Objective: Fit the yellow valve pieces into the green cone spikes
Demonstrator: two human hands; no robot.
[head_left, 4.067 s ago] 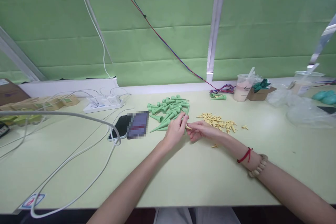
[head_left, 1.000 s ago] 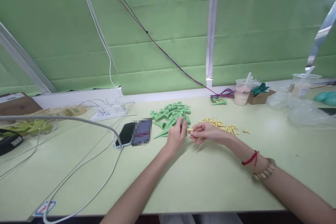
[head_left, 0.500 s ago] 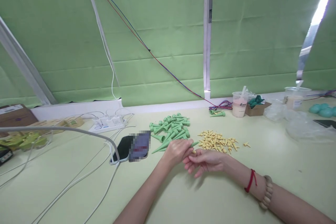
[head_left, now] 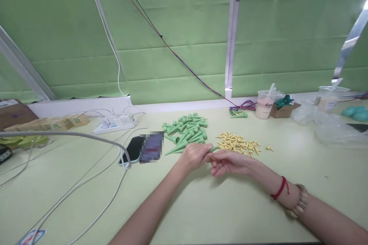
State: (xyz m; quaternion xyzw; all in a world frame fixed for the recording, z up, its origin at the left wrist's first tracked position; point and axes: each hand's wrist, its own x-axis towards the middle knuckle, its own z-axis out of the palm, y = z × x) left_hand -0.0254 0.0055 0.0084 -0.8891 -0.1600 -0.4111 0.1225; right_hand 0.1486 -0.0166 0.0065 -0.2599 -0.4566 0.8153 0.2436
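Observation:
My left hand is closed around a green plastic spike, whose tapered tip sticks out past the fingers toward the right. My right hand meets it from the right, with thumb and fingertips pinched at a small yellow plastic piece, mostly hidden between the hands. Whether the piece sits inside the spike cannot be seen. Behind my left hand lies a pile of green spikes with hollow, wide ends. A heap of small yellow pieces is just beyond my right hand.
Two phones lie left of the spikes. White cables run across the table's left side to a power strip. Along the back stand a drink cup, a small cardboard box and another cup beside plastic bags.
The camera view has tilted down slightly. My right hand's fingers have drawn in closer against the left hand at the yellow piece. My left hand keeps its hold on the spike.

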